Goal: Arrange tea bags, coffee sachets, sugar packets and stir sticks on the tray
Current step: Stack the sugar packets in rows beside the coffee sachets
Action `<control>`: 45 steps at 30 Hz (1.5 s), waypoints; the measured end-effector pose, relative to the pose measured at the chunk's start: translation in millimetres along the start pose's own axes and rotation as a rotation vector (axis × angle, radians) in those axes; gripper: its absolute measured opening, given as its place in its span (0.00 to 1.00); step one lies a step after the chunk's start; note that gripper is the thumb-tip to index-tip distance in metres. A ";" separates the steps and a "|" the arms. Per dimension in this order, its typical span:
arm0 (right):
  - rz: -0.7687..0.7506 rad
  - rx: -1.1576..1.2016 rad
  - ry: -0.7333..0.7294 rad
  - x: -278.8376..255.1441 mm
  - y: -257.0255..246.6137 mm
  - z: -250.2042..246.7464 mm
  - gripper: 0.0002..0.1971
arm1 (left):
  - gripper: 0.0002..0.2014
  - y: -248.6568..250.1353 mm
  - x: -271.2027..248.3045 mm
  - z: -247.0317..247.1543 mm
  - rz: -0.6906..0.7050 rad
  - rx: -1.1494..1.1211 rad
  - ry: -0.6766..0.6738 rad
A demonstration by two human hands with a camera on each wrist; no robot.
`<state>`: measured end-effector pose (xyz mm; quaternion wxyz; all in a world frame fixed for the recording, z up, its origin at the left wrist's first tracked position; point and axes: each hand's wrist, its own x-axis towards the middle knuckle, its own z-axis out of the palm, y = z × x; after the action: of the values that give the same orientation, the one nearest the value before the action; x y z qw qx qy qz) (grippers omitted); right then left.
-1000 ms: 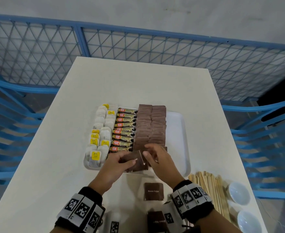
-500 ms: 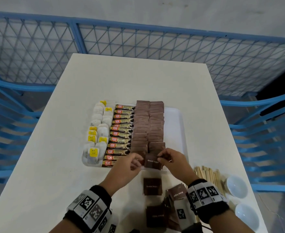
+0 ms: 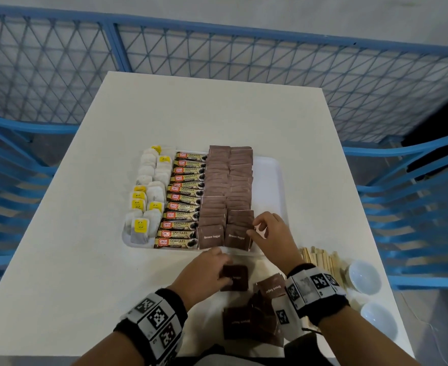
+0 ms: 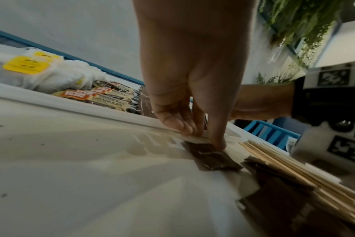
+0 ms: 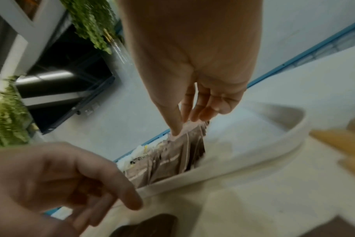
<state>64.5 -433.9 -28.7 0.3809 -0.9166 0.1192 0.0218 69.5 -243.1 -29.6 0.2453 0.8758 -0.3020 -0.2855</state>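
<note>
Table (image 3: 191, 109), white, bearing the tray (image 3: 267, 178) that serves as landmark throughout. On the tray, leftmost column: tea bags (image 3: 149, 196); next column: coffee sachets (image 3: 185, 199); then two overlapping columns of brown sugar packets (image 3: 228, 186), leaving the tray's right strip bare. Off the tray's near right corner: stir sticks (image 3: 320, 260), long axes running toward the tray, with two small white bowls (image 3: 364, 277) beyond them. Just outside the tray's near rim: loose sugar packets (image 3: 249, 320) in a heap, and one single packet (image 3: 234, 277) flat on the table. Left hand (image 3: 204, 273), fingers curled, pinches this single packet at its left edge; the left wrist view shows a fingertip pressing its top. Right hand (image 3: 273, 233), over the tray's near right part, pinches the right edge of the nearest packet of the right sugar column (image 3: 237, 237) between thumb and curled fingers. Judgement: the pinched single packet lies directly nearward of the column ends, so the left hand is nearer for the coming placement
</note>
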 end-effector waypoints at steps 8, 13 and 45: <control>-0.154 -0.390 -0.490 -51.5 11.5 -36.8 0.15 | 0.21 7.8 0.5 7.9 -0.003 0.180 -0.009; -0.177 -0.610 -0.545 -65.0 22.5 -31.6 0.23 | 0.13 9.1 -2.0 8.5 -0.037 0.122 -0.019; 0.039 -0.209 -0.634 -81.5 4.6 -40.1 0.29 | 0.16 17.5 -28.1 6.2 0.015 -0.048 -0.334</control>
<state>-17.7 -448.8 7.2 0.3025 -0.8958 0.0094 0.3256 40.4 -238.1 -13.7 0.2148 0.8078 -0.3380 -0.4324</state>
